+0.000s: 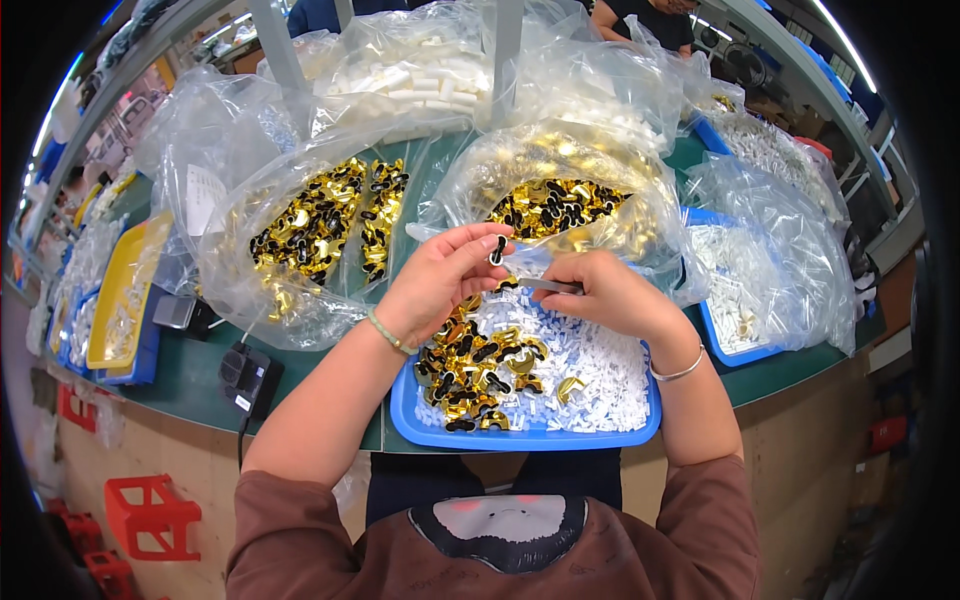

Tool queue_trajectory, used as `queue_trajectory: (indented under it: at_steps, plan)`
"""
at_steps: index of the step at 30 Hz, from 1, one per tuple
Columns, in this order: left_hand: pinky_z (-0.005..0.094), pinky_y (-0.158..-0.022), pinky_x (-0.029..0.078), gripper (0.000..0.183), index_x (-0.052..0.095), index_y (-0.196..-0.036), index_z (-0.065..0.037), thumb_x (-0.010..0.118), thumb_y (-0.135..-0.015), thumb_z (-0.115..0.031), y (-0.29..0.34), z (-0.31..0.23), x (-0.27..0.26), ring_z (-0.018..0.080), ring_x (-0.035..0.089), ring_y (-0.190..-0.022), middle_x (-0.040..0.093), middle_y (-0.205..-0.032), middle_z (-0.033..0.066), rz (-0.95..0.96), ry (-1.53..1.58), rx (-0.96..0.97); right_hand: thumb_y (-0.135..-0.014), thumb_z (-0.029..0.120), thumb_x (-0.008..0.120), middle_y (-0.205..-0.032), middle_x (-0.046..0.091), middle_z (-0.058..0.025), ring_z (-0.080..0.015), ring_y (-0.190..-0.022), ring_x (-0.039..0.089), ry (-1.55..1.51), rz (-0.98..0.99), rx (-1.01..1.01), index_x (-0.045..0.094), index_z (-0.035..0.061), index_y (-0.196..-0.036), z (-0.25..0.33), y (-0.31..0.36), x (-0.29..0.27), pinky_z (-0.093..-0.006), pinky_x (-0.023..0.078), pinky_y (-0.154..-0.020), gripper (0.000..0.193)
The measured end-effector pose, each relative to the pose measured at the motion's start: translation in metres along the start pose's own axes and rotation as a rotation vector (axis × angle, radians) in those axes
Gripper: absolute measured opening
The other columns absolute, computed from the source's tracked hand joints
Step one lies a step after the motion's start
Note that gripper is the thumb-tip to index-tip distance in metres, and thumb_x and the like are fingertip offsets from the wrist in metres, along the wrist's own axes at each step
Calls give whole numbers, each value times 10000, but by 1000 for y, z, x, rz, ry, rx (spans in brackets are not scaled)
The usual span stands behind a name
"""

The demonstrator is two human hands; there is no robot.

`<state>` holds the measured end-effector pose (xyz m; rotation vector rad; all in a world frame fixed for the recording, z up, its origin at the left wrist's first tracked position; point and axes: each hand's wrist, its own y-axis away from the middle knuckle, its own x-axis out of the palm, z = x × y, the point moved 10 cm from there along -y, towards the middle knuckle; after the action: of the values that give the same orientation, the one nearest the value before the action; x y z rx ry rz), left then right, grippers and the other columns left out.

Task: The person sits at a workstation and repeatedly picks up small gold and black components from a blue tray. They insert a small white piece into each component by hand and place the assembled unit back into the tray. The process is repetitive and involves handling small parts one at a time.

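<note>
My left hand (pixel 445 275) pinches a small black part with a pale end (pixel 497 252) between thumb and fingertips, above the far side of a blue tray (pixel 520 440). Just right of it, my right hand (pixel 610 290) is closed on slim grey metal tweezers (pixel 550 285), their tip pointing left below the held part. Inside the tray, shiny gold-and-black parts (pixel 465 370) are heaped on the left. Many small white pieces (pixel 605 385) cover the right side. One gold part (pixel 570 388) lies alone among the white pieces.
Clear plastic bags of gold-and-black parts (pixel 310 225) (pixel 555 208) stand behind the tray. A blue tray of white pieces (pixel 735 290) is at right, a yellow tray (pixel 118 310) at left. A black adapter (pixel 248 378) sits at the table edge. Someone (pixel 650 22) is opposite.
</note>
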<state>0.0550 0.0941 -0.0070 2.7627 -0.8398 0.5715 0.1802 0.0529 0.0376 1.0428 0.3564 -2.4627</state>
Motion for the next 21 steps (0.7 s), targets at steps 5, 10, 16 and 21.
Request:
queue_trajectory:
  at_steps: [5,10,16,21]
  plan:
    - [217,-803,535,333,551,-1261,-40,570,-961,-183,0,-1,0,76,625,-859,644,-1097,49,3,6,7,-792,97,713,-829,659,-113,-227,-757,634,5,3,-96,690,0,-969,9,-2,16,-320,491,-693,203]
    - [222,-811,535,336,548,-1260,-34,572,-958,-181,-1,-1,2,84,630,-872,642,-1103,56,21,21,18,-786,80,727,-832,640,-105,-213,-771,619,61,58,-127,695,-1,-946,11,-7,27,-326,486,-702,182]
    - [228,-818,538,332,547,-1258,-29,571,-956,-162,0,-1,5,89,632,-880,642,-1102,63,51,42,15,-801,84,717,-804,630,-101,-208,-743,609,-63,5,-143,699,-2,-925,12,-6,16,-315,477,-682,152]
    - [221,-812,542,324,546,-1263,-33,561,-960,-146,0,1,9,93,637,-875,644,-1094,62,88,42,-24,-819,101,708,-759,633,-95,-149,-677,573,-167,-77,7,691,-7,-918,1,-4,2,-287,455,-633,147]
